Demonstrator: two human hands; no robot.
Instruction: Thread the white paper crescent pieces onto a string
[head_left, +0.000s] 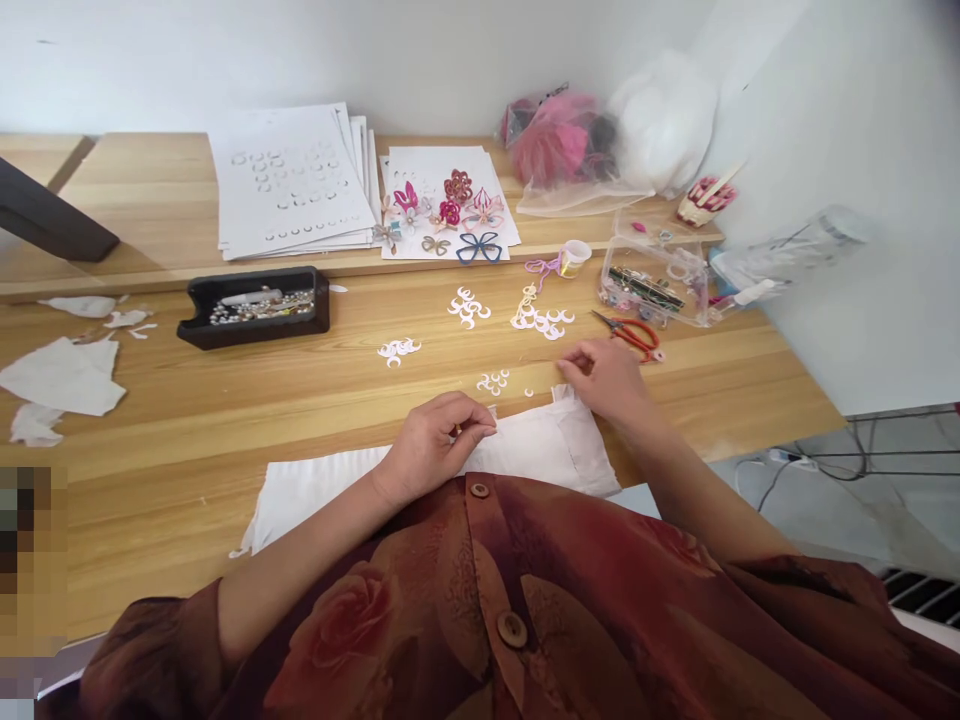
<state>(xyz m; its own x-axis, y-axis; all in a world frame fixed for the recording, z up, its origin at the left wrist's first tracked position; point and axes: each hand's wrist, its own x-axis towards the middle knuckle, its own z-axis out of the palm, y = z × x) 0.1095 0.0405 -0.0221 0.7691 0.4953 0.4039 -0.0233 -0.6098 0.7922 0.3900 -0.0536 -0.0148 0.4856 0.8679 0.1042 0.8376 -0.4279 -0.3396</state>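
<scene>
My left hand point(439, 445) is closed in a pinch above a white cloth point(525, 440) at the table's front edge. What its fingertips hold is too small to make out. My right hand point(606, 378) is also pinched, over the cloth's right end; a faint thin line shows near its fingertips, but I cannot tell what it is. Small white crescent pieces point(493, 382) lie between and beyond the hands, with larger crescents in piles point(469, 308) farther back. Red-handled pliers point(634, 335) lie just behind my right hand.
A black box of beads point(255, 308) stands left. Paper sheets point(292, 180) and wire flowers point(450, 215) lie on the back ledge. At right are a clear plastic box point(656, 280), a small white cup point(576, 258) and plastic bags point(570, 150). Crumpled tissue point(64, 375) lies far left.
</scene>
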